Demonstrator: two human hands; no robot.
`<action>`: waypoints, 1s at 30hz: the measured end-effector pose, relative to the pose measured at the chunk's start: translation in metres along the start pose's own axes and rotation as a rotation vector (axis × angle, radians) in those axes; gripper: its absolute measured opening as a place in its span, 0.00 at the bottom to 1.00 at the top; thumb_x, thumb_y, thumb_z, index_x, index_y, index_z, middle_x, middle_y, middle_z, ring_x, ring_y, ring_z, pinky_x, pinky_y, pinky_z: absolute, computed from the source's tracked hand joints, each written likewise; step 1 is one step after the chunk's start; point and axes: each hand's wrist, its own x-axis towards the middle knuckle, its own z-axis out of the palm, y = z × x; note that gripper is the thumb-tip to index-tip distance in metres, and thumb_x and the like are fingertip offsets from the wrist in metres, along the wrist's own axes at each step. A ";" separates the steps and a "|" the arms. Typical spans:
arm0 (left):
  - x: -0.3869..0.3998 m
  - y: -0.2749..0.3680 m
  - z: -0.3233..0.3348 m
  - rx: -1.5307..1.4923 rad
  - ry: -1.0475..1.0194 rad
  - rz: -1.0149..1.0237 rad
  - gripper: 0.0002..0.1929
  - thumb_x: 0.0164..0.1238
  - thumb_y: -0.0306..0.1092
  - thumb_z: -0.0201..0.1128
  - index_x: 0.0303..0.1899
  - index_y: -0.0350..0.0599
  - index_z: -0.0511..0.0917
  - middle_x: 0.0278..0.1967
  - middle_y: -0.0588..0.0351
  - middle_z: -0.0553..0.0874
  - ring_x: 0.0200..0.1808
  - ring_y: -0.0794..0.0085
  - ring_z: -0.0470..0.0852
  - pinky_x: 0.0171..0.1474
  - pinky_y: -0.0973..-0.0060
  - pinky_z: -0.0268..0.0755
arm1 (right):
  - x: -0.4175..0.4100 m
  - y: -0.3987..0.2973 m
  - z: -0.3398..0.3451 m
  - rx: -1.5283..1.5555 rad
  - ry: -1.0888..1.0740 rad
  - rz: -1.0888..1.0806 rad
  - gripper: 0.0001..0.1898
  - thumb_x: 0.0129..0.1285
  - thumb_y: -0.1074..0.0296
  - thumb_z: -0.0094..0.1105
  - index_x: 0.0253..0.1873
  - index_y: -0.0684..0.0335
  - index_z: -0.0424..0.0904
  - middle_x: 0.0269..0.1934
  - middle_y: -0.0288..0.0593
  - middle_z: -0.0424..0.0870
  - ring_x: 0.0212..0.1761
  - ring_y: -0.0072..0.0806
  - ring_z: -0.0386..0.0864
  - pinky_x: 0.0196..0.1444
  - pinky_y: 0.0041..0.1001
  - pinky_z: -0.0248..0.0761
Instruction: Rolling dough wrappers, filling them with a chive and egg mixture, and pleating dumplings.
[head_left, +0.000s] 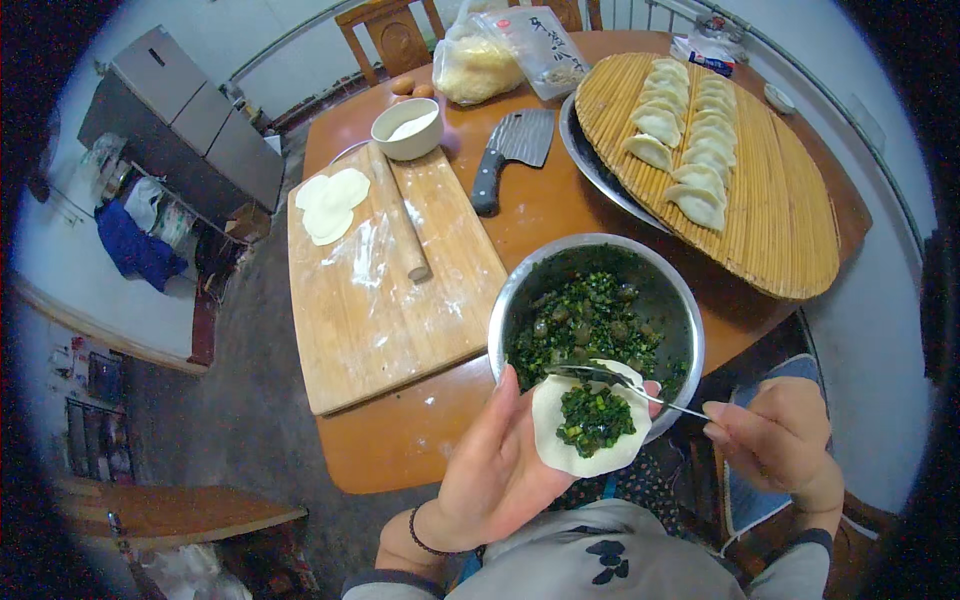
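On the palm and fingers of my left hand (487, 465) rests a round dumpling wrapper (551, 442). A mound of chopped green filling (596, 420) sits at its middle. My right hand (780, 435) grips the handle end of a metal spoon (660, 401), whose bowl is over the wrapper's far edge. Just beyond the wrapper stands a steel mixing bowl (694, 322) with more chopped greens (592, 315) in it. Several folded dumplings (701, 191) lie in two rows on a round slatted tray (780, 225) at the right.
At the left, a wooden board (352, 322) carries flat wrappers (330, 210) and a rolling pin (397, 217). Behind it is a bowl of flour (409, 142). A cleaver (517, 146) lies between board and tray. Bags (476, 71) and eggs (403, 85) are at the back.
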 end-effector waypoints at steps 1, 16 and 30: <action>0.000 0.000 -0.001 -0.009 -0.051 -0.011 0.37 0.75 0.59 0.33 0.69 0.32 0.49 0.67 0.37 0.62 0.70 0.54 0.61 0.73 0.61 0.48 | 0.001 0.000 0.000 -0.001 -0.007 -0.055 0.12 0.50 0.70 0.69 0.41 0.54 0.83 0.14 0.35 0.69 0.13 0.34 0.68 0.15 0.34 0.57; -0.004 0.002 -0.002 -0.022 -0.066 -0.023 0.37 0.75 0.59 0.33 0.69 0.31 0.51 0.67 0.37 0.62 0.70 0.54 0.61 0.73 0.60 0.48 | 0.007 0.019 0.028 0.076 0.100 0.216 0.08 0.51 0.72 0.68 0.37 0.62 0.82 0.20 0.38 0.72 0.18 0.33 0.71 0.19 0.30 0.62; 0.012 -0.029 0.016 -0.268 -0.123 0.236 0.35 0.75 0.57 0.33 0.69 0.34 0.53 0.70 0.40 0.58 0.73 0.53 0.53 0.75 0.59 0.41 | 0.013 -0.025 0.031 0.366 0.141 0.259 0.11 0.48 0.70 0.72 0.34 0.62 0.79 0.24 0.43 0.78 0.23 0.36 0.78 0.26 0.31 0.69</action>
